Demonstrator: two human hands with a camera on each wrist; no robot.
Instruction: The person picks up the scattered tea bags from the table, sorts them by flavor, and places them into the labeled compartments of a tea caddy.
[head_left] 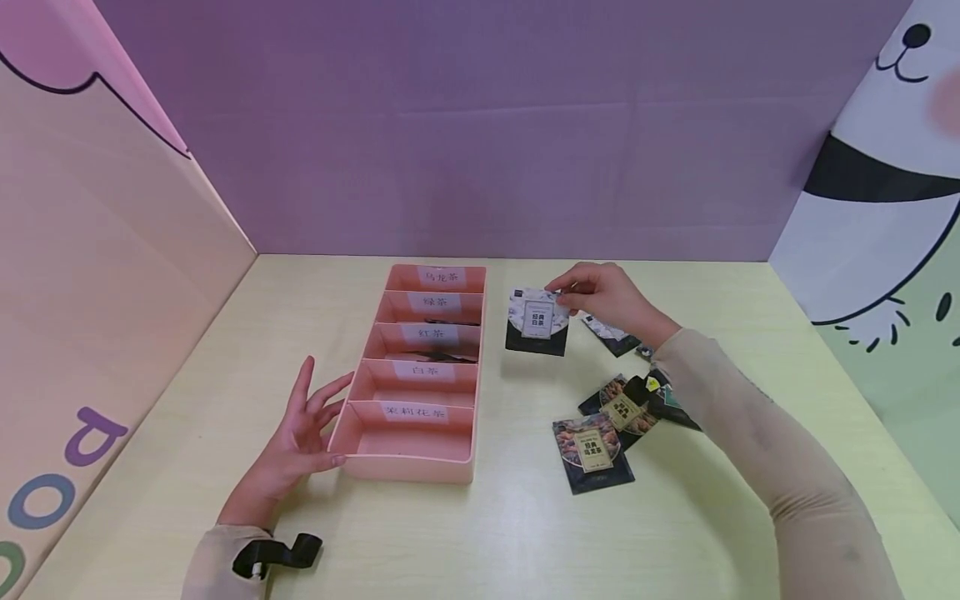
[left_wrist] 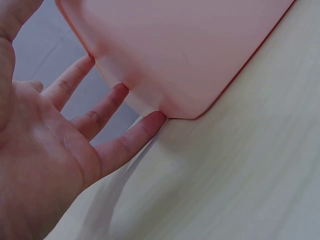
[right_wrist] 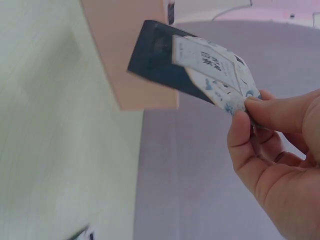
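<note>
My right hand [head_left: 603, 298] pinches a white-and-black tea sachet [head_left: 537, 323] by its upper right corner, raised right of the pink divided box [head_left: 408, 469]. In the right wrist view, thumb and forefinger grip the patterned end of the sachet [right_wrist: 212, 67]. My left hand [head_left: 294, 440] is spread at the box's front left corner. From the left wrist, straight fingers of the hand [left_wrist: 52, 145] touch the side of the pink box [left_wrist: 190, 50]. Labelled compartments run front to back in the box; dark sachets [head_left: 442, 357] lie in the third from the front, and a dark edge shows in the fourth.
On the table right of the box lie a dark oolong sachet [head_left: 592, 454], another overlapping patterned sachet [head_left: 622, 411] and a green-marked dark one [head_left: 670, 402]. A white-and-black sachet [head_left: 611, 335] lies partly under the right forearm. A purple wall [head_left: 510, 150] stands behind.
</note>
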